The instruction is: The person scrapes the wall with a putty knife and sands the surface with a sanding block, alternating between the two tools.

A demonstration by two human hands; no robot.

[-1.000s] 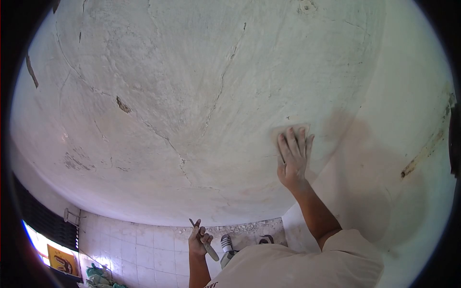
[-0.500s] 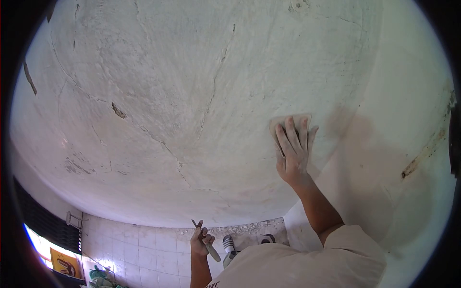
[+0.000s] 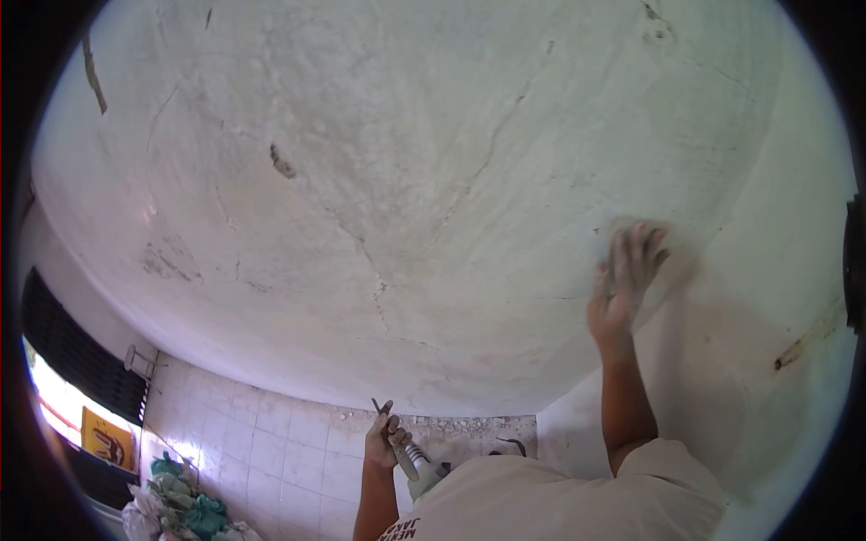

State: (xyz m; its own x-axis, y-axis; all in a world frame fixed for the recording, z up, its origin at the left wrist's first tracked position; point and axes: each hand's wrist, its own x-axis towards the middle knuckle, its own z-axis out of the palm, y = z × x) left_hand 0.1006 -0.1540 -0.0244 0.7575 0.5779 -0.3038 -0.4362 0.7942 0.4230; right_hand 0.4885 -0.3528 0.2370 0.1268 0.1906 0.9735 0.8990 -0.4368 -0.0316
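My right hand (image 3: 624,275) presses a thin sanding sheet (image 3: 642,223) against the cracked pale wall (image 3: 433,135), near the corner at the right. Its fingers lie over the sheet and are slightly blurred. Low in the view, my left hand (image 3: 386,440) is closed around a scraper-like tool (image 3: 405,463), whose thin end sticks up past the fingers. That hand is away from the wall, above the floor beside my body.
Debris (image 3: 469,424) lines the wall's foot. A tiled floor (image 3: 262,442) spreads at lower left, with green and white bags (image 3: 185,505), a yellow picture (image 3: 107,439) and a dark shutter (image 3: 77,343). A rusty hole (image 3: 787,359) marks the right wall.
My right hand has moved right with the sheet, closer to the corner. The view has shifted, and more of the bags shows. My left hand still holds the tool.
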